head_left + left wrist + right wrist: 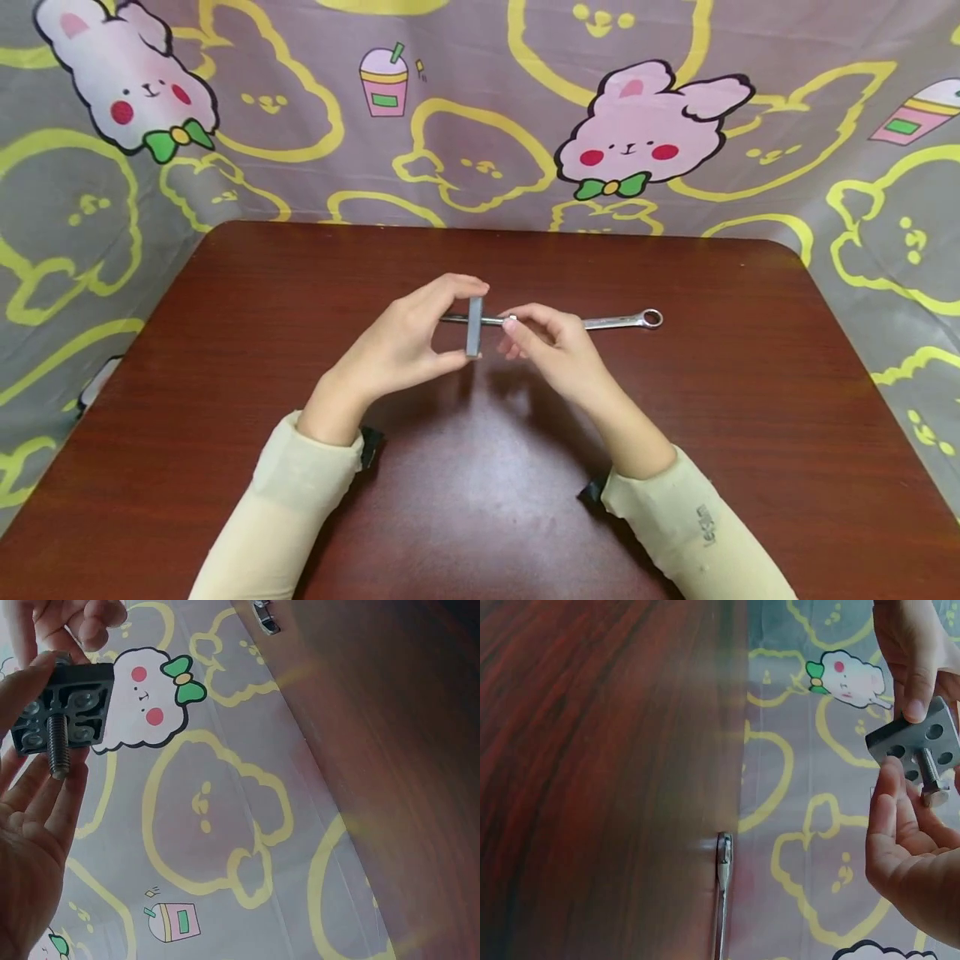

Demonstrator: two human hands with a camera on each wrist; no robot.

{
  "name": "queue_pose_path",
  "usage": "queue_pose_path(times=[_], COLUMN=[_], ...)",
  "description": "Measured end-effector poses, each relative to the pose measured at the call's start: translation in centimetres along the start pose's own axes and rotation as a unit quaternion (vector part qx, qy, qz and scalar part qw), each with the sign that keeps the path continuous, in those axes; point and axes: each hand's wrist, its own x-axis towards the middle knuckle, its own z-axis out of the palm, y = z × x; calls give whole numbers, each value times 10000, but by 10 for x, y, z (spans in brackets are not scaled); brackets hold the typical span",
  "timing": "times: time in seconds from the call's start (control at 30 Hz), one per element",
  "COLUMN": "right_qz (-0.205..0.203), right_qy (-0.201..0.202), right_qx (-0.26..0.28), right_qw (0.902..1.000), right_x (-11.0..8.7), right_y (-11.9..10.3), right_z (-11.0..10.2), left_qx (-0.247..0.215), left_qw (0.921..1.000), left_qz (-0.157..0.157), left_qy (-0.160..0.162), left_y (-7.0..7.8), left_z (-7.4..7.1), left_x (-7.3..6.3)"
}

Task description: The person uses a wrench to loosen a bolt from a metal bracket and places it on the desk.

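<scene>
My left hand grips a small square grey metal plate by opposite edges, thumb below and fingers above. Several round holes show in the plate's face in the right wrist view. A hex bolt runs through the plate's middle; its threaded end sticks out on the left-hand side. On the other side, my right hand has thumb and fingers curled at the bolt head, pinching it. Both hands hold these parts above the table.
A silver wrench with a ring end lies on the dark red-brown table, behind and right of my right hand. A patterned cloth with cartoon rabbits hangs around the table's back and sides.
</scene>
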Motion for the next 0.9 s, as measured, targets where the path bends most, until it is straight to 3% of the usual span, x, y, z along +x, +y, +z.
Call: queue_pose_path(times=[0.17,0.4,0.53,0.63,0.73,0.9], right_qz=[-442,-1235,-1677,-1926,-2026,-1984], right_qy=[178,473,382,173,-67,-217], right_qx=[-227,-318,-197,-160,-10,251], right_qw=[9986,9907,9849,9810,9792,9796], right_x=[0,-4,-6,-7,-8,-10], right_y=[-1,-3,-3,-2,-1,-1], right_z=[2,3,2,2,0,-4], left_qx=[78,-730,-1713,-2187,-2151,-1671], left_qw=[9999,9956,9788,9656,9678,9811], left_qz=[67,-573,-1119,-1397,-1299,-964], left_qy=[44,155,-64,-174,-177,-172], left_y=[0,-1,-2,-1,-1,-3], left_z=[0,-4,-6,-8,-9,-9], left_x=[-2,-3,-1,-1,-2,0])
